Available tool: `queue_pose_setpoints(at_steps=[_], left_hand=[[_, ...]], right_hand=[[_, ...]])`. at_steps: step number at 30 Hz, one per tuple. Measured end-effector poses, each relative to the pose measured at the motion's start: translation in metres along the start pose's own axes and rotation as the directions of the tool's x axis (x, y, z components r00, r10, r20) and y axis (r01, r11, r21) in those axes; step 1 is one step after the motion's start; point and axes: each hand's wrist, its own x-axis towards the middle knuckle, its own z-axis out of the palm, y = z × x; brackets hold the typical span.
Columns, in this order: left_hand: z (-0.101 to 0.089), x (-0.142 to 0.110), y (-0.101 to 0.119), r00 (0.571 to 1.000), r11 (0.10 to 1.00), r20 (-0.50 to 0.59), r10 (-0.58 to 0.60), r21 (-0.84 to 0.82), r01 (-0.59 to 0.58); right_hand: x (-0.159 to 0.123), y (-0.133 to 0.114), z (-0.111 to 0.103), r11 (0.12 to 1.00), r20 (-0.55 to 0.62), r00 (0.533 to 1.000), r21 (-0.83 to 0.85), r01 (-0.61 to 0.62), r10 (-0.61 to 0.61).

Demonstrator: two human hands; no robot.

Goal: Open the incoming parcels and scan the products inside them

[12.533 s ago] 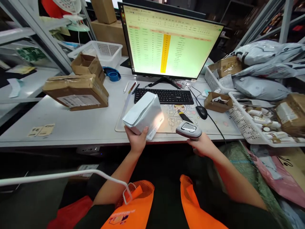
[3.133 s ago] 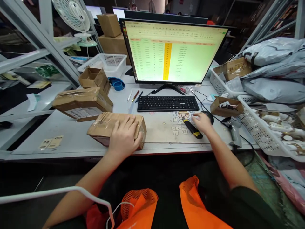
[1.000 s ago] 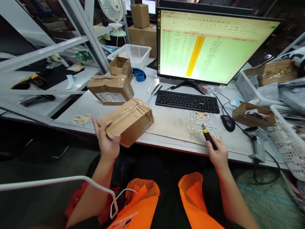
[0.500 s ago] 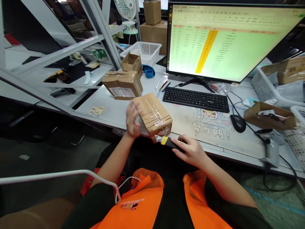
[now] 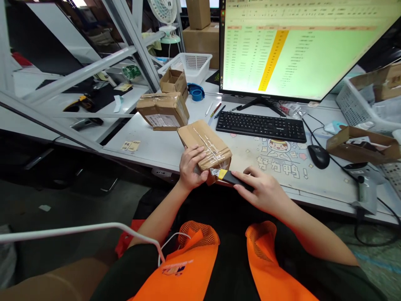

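Observation:
My left hand (image 5: 191,167) grips the near left corner of a taped brown cardboard box (image 5: 205,143) that rests on the front edge of the white desk (image 5: 156,144). My right hand (image 5: 263,192) is closed round a black and yellow utility knife (image 5: 230,177). The knife's blade end touches the near end of the box, by the clear tape.
A second taped box (image 5: 163,110) and an open small box (image 5: 173,81) lie to the left. Keyboard (image 5: 260,126), mouse (image 5: 318,156), monitor (image 5: 297,46) and a barcode scanner (image 5: 365,186) stand to the right. White baskets (image 5: 189,67) and metal shelf rails (image 5: 94,71) border the desk.
My left hand has shifted from the box's side to grip its near corner. The knife in my right hand moved up against the box's near end.

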Motion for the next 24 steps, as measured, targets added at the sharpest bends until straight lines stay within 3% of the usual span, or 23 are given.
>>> queue_pose_setpoints(at_steps=[10, 13, 16, 18, 20, 22, 24], left_hand=[[0.01, 0.006, 0.012, 0.999, 1.0, -0.041, -0.009, -0.024, 0.008], [0.01, 0.003, 0.019, 0.999, 1.0, -0.034, -0.014, 0.022, 0.014], [0.003, 0.002, 0.019, 0.999, 0.997, 0.016, -0.042, 0.064, 0.04], [-0.007, 0.006, 0.005, 0.994, 0.999, 0.105, -0.036, 0.014, 0.035], [-0.017, 0.013, -0.023, 0.986, 0.998, 0.159, -0.055, -0.016, 0.058], [-0.027, 0.02, -0.053, 0.975, 0.991, 0.182, -0.128, -0.001, 0.13], [-0.032, 0.023, -0.07, 0.951, 0.976, 0.223, -0.216, 0.027, 0.216]], right_hand=[[0.004, 0.01, -0.011, 0.999, 0.01, 1.0, -0.041, -0.008, 0.009], [0.0, 0.043, -0.015, 0.996, -0.032, 0.999, -0.079, -0.045, 0.042], [-0.017, 0.092, -0.022, 0.946, -0.226, 0.954, -0.211, -0.245, 0.196], [-0.034, 0.117, -0.026, 0.913, -0.331, 0.904, -0.211, -0.35, 0.27], [-0.05, 0.126, -0.028, 0.919, -0.349, 0.886, -0.138, -0.37, 0.304], [-0.06, 0.116, -0.03, 0.932, -0.329, 0.888, -0.057, -0.357, 0.32], [-0.061, 0.092, -0.035, 0.944, -0.284, 0.906, -0.014, -0.331, 0.313]])
